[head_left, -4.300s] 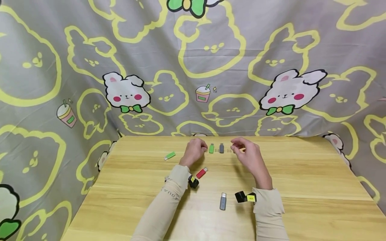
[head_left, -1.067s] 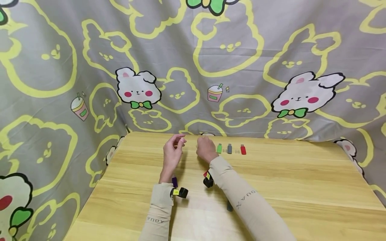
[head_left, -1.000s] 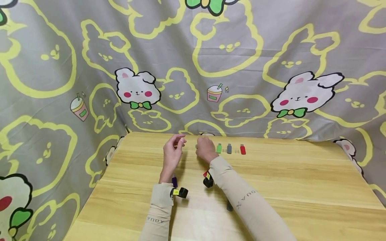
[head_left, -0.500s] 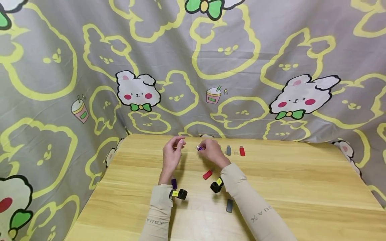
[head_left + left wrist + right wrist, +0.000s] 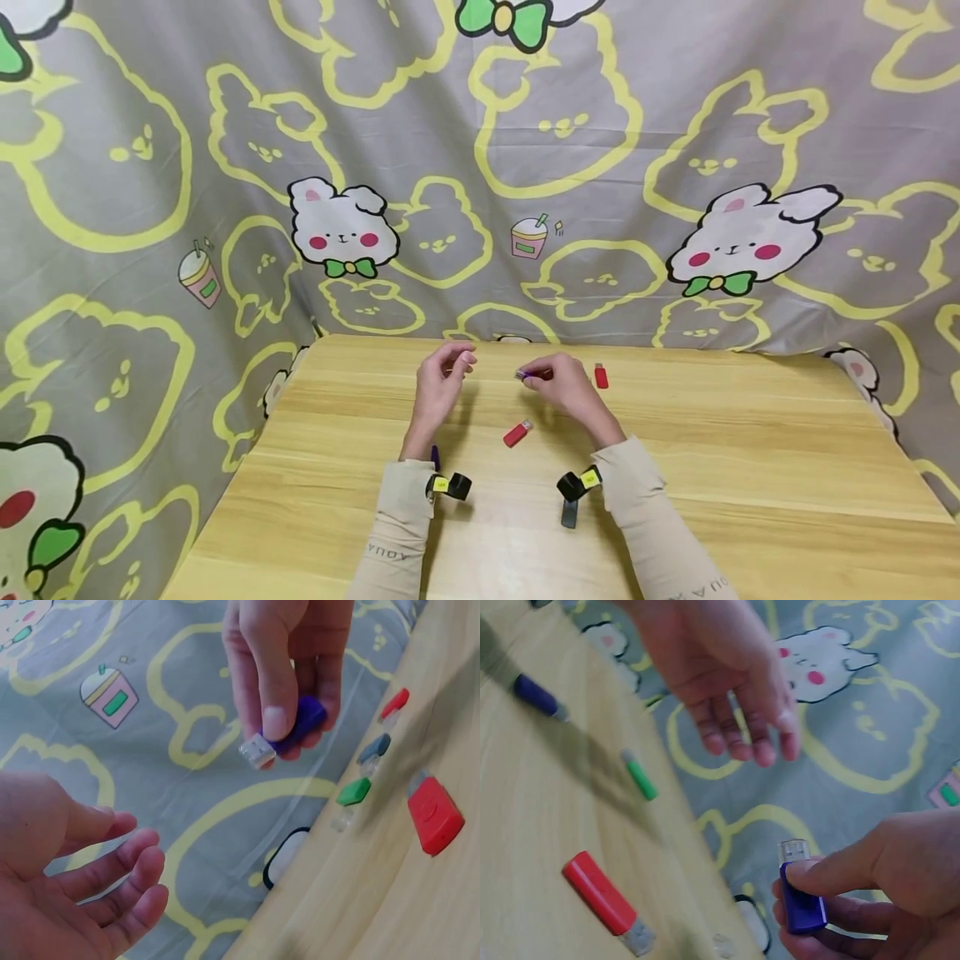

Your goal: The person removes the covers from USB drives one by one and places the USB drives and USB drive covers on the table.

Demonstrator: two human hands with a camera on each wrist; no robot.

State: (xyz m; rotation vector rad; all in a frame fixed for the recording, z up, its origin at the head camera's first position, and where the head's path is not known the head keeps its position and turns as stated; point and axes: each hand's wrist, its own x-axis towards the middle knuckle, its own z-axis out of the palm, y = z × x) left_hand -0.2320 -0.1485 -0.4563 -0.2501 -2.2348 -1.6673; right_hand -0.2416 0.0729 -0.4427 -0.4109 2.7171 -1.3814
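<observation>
My right hand (image 5: 562,383) pinches a purple USB stick (image 5: 802,900) between thumb and fingers, held above the table with its silvery connector end sticking out. Across from it, my left hand (image 5: 442,379) hovers with fingers loosely bent and holds nothing. A row of sticks lies at the table's back edge: green (image 5: 354,791), grey (image 5: 373,748) and red (image 5: 602,377), with small clear pieces (image 5: 341,819) between them. In the head view my right hand hides the green and grey ones. Another red stick (image 5: 517,433) lies in front, between my forearms.
A dark grey stick (image 5: 569,514) lies near my right wrist camera, partly covered by it. Another purple stick (image 5: 536,694) and a green stick (image 5: 639,776) lie on the left side of the wooden table (image 5: 337,400). A patterned curtain (image 5: 570,292) hangs behind.
Over the last second my right hand swings to the right, away from my left hand, bringing the purple USB stick into view. Earlier, a red stick joined the row's right end.
</observation>
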